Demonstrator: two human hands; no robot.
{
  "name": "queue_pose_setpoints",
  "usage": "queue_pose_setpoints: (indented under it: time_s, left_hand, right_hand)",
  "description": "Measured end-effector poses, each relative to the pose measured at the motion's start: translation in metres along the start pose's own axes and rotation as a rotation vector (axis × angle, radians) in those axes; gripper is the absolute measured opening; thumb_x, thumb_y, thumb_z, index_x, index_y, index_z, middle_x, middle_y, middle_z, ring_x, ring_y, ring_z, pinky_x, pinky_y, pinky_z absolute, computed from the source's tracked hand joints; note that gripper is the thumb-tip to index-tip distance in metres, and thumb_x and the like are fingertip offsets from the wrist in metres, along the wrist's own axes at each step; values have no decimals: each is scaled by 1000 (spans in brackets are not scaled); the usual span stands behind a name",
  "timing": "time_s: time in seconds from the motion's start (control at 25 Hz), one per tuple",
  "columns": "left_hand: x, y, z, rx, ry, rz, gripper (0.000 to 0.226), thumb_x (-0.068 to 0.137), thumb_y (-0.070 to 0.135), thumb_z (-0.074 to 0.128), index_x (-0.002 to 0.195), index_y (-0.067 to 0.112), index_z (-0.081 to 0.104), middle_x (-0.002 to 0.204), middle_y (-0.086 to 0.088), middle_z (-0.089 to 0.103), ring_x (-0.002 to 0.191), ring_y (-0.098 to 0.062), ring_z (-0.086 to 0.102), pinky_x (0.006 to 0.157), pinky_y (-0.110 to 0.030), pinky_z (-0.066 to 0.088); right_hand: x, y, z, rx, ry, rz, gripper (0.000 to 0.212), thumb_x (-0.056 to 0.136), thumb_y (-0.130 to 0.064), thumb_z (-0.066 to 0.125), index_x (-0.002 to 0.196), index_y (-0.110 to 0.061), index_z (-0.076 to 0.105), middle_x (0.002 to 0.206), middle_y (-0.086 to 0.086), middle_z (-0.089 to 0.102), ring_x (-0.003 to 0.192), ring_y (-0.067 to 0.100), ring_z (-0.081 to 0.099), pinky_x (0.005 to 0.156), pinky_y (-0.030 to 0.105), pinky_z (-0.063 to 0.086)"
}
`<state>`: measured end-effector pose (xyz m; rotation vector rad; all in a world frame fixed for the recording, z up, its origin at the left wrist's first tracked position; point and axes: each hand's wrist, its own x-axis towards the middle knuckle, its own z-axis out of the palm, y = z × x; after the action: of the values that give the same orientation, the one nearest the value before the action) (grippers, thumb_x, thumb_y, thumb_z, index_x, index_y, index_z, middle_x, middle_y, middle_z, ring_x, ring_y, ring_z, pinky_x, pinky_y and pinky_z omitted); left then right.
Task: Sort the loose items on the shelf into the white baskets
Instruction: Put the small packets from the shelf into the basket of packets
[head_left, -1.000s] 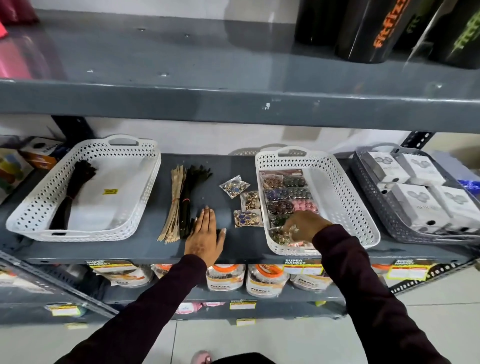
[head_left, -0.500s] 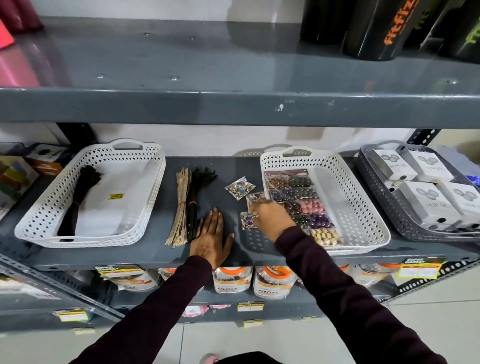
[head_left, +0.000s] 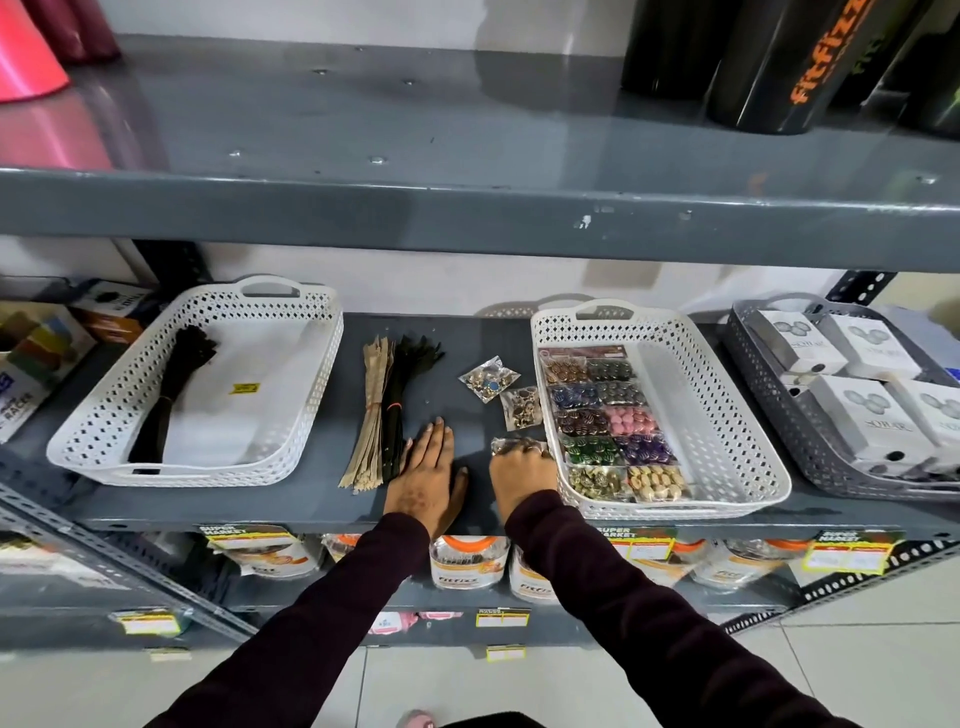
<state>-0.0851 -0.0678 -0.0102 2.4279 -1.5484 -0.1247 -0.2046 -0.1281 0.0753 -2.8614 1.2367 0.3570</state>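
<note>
From the head camera, a dark grey metal shelf (head_left: 452, 353) runs under a second grey shelf, against a pale wall, with light floor tiles below. The left hand (head_left: 426, 470) lies flat on it, fingers together, beside tan and black zipper bundles (head_left: 387, 410). The right hand (head_left: 522, 467) is curled onto a clear button packet (head_left: 511, 446) just left of the right white basket (head_left: 727, 415). The left white basket (head_left: 104, 415) holds black zippers.

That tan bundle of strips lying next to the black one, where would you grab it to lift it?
Probably at the tied waist of the tan bundle, pinching from above across its width. It lies flat, and the band there gathers the strips while both ends fan loose. Its left side is open shelf; the black bundle lies close against its right, so fingers must wedge between.
</note>
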Motion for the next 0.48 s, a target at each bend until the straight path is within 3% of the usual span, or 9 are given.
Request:
queue_pose_setpoints:
  time_s: [0.32, 0.48]
  left_hand:
    - [-1, -2, 4, 15, -21, 40, 80, 78, 49, -3, 143, 3, 4, 154, -12, 1, 140, -19, -4, 114, -37, 1]
    - [-1, -1, 5, 2, 68, 42, 71, 85, 42, 14, 139, -2, 27, 149, -19, 26, 137, -28, 20, 112, -44, 14]
  right_hand:
    - [-30, 24, -52, 128, 223, -8, 25, 100, -2, 39, 116, -6, 57, 107, 15, 72, 102, 32, 69, 84, 40, 57]
    - [-43, 84, -55, 159, 275, 203, 29, 98, -2, 41, 120, -12, 59, 103, 14, 73, 98, 31, 69, 81, 38, 57]
